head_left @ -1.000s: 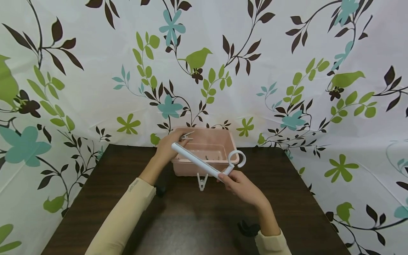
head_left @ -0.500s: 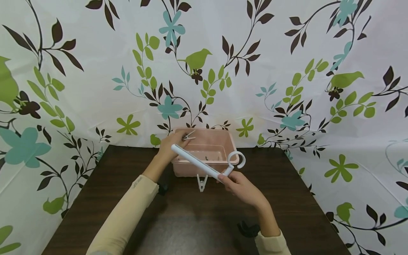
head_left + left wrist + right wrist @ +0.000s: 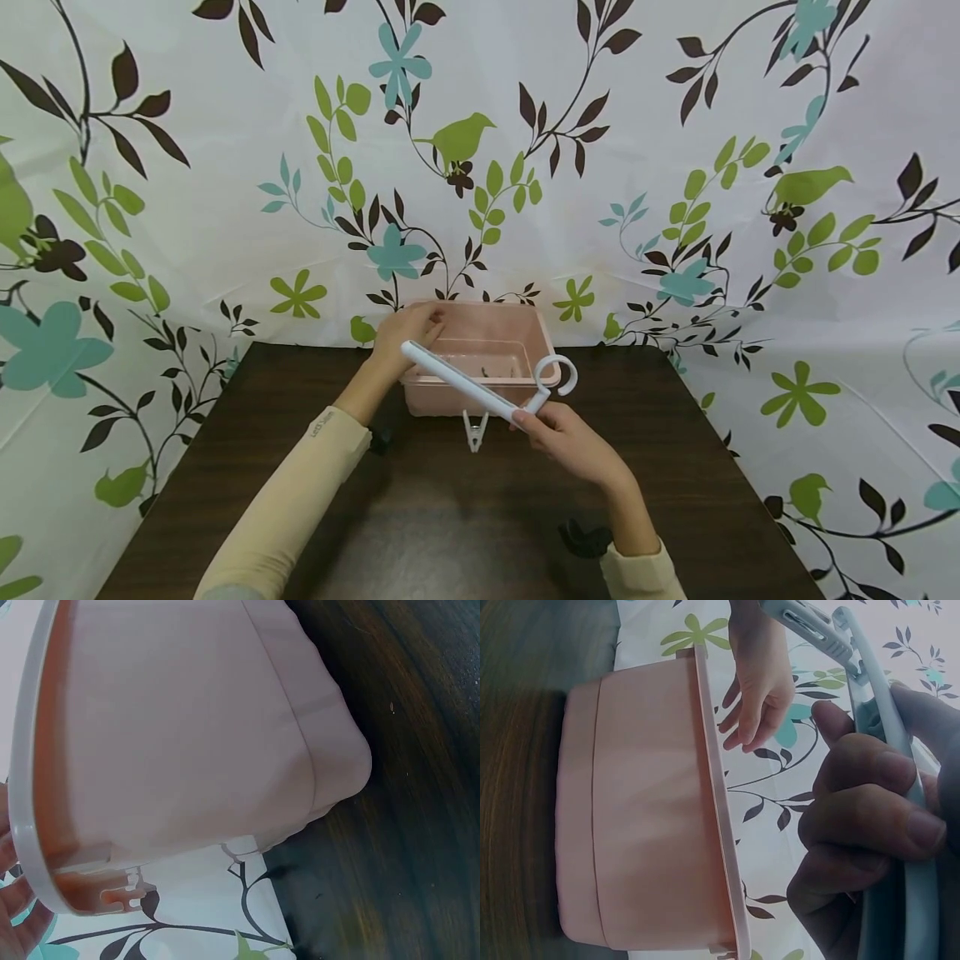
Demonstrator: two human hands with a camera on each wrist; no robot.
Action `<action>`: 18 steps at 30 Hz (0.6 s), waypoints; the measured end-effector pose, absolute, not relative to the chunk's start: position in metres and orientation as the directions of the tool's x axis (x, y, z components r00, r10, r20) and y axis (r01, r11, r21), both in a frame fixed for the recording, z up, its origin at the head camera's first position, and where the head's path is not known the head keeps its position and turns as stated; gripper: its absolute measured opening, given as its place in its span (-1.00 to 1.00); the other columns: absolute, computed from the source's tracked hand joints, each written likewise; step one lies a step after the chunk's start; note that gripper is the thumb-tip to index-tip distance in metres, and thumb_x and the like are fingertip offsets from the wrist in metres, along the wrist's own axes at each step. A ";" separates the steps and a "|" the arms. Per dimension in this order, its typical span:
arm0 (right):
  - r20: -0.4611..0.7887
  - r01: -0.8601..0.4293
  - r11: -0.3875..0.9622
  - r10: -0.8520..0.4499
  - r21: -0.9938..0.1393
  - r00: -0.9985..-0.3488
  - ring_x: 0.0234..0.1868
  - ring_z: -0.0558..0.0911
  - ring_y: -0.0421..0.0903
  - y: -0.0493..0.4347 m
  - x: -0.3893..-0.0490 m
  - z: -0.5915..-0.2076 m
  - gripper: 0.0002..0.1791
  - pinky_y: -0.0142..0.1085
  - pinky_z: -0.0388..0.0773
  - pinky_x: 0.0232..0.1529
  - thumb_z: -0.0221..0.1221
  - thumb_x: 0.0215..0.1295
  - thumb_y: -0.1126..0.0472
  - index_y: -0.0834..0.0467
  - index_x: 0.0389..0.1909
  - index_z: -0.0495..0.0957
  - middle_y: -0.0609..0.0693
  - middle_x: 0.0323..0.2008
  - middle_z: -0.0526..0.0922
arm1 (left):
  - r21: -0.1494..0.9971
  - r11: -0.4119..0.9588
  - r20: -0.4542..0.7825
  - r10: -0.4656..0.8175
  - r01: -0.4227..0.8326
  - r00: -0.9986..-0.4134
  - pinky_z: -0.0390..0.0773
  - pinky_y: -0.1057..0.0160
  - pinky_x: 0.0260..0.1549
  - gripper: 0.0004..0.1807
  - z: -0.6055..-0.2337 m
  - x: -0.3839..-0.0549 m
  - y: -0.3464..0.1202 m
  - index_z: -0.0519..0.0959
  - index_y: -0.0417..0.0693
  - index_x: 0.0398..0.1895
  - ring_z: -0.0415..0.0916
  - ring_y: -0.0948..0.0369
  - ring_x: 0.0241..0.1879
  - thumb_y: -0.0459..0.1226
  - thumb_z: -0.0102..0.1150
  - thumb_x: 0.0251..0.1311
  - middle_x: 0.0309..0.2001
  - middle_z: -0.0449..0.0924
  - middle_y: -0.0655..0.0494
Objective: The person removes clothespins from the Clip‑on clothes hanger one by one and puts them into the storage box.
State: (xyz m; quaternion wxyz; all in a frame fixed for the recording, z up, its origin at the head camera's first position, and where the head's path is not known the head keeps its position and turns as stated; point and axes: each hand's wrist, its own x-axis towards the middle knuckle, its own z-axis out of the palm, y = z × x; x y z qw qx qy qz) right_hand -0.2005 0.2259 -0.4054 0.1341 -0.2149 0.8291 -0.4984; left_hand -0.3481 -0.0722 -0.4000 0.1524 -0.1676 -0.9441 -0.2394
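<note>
In the head view my right hand (image 3: 566, 437) grips a pale plastic hanger (image 3: 461, 379), slanting across the front of a pink bin (image 3: 446, 400). The hanger's hook (image 3: 566, 375) stands up beside the hand. A white clip (image 3: 474, 432) hangs beneath the bar; a clip (image 3: 814, 630) also shows on the hanger in the right wrist view. My left hand (image 3: 405, 337) hovers over the bin's left rim. Its fingers (image 3: 746, 724) hang loosely in the right wrist view, with nothing between them. Beside the bin's rim (image 3: 26, 825), the left wrist view catches only fingertips.
The bin stands at the back of a dark wooden table (image 3: 465, 517). Small dark and pale bits (image 3: 485, 372) lie on the bin's floor. A patterned sheet (image 3: 480, 208) with leaves, flowers and birds hangs right behind the table.
Earlier my left hand held a clip over the bin; now the clip is out of those fingers and no longer visible there. My right hand and the hanger stay nearly still.
</note>
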 end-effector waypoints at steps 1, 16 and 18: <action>-0.008 -0.222 0.411 -0.489 -0.884 -0.872 -0.61 0.24 -0.24 0.226 -0.200 -0.405 -0.66 -0.36 0.23 -0.59 0.04 0.73 -0.05 0.09 -0.01 0.69 -0.11 -0.57 0.33 | 0.401 0.829 0.368 0.244 0.390 -0.897 0.74 -0.05 -0.08 -0.68 -0.400 -0.348 -0.073 0.69 -0.05 0.20 0.78 0.01 -0.02 -0.12 0.30 0.53 0.11 0.80 0.00; 0.005 -0.227 0.419 -0.468 -0.879 -0.884 -0.59 0.26 -0.22 0.231 -0.202 -0.398 -0.65 -0.34 0.29 -0.58 0.02 0.74 -0.08 0.06 -0.01 0.67 -0.07 -0.55 0.35 | 0.395 0.792 0.451 0.275 0.466 -0.849 0.61 -0.13 0.23 -0.70 -0.402 -0.343 -0.076 0.75 -0.01 0.16 0.64 -0.08 0.26 -0.14 0.13 0.62 0.18 0.78 0.01; 0.004 -0.226 0.422 -0.466 -0.878 -0.885 -0.60 0.25 -0.22 0.232 -0.202 -0.397 -0.65 -0.34 0.28 -0.59 0.02 0.74 -0.07 0.06 -0.01 0.67 -0.08 -0.55 0.35 | 0.391 0.784 0.467 0.282 0.482 -0.838 0.62 -0.12 0.23 -0.69 -0.405 -0.340 -0.075 0.76 -0.03 0.14 0.63 -0.07 0.28 -0.15 0.07 0.64 0.19 0.76 0.00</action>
